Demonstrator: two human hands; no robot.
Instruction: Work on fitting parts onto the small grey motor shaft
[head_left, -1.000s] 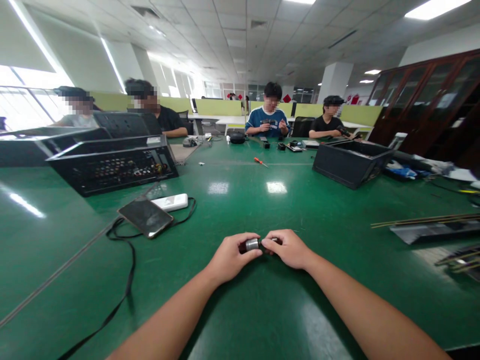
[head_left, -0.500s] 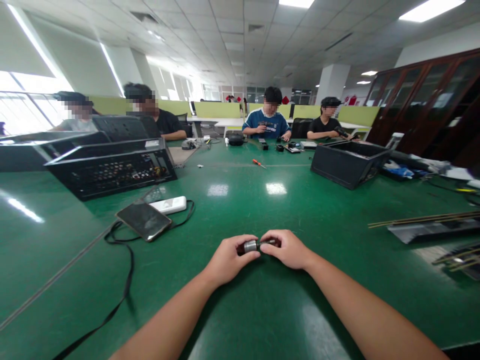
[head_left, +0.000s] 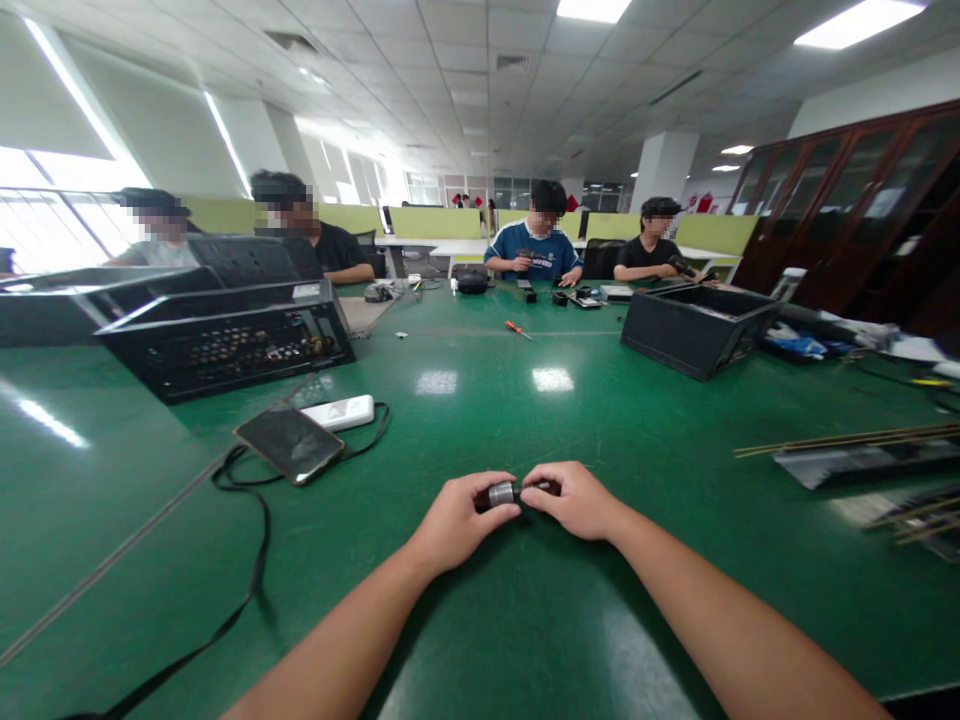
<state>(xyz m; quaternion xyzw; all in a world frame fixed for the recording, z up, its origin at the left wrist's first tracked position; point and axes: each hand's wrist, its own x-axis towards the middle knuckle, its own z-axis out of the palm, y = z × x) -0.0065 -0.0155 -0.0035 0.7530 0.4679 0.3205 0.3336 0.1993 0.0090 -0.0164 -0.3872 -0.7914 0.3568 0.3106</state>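
My left hand [head_left: 452, 525] is closed around a small silver metal cylinder [head_left: 502, 493], thumb below and fingers above. The cylinder's left end looks dark reddish-brown and is partly covered by the fingers. Just to the right, my right hand [head_left: 581, 503] pinches a thin dark rod-like piece [head_left: 553, 487] lined up with the cylinder. Whether the rod and cylinder are joined I cannot tell, as the fingertips nearly meet there. Both hands are low over the green table [head_left: 480, 430].
Left of my hands lie a phone [head_left: 292, 443], a white device [head_left: 341, 412] and a black strap [head_left: 259, 560]. Black computer cases [head_left: 232, 345] [head_left: 690, 330] stand left and right. An orange screwdriver [head_left: 516, 328] lies ahead. Metal strips [head_left: 862, 455] are at right. Several people sit opposite.
My hands keep nearly the same place and grip. The dark piece in the right hand looks turned slightly. The view has shifted a little.
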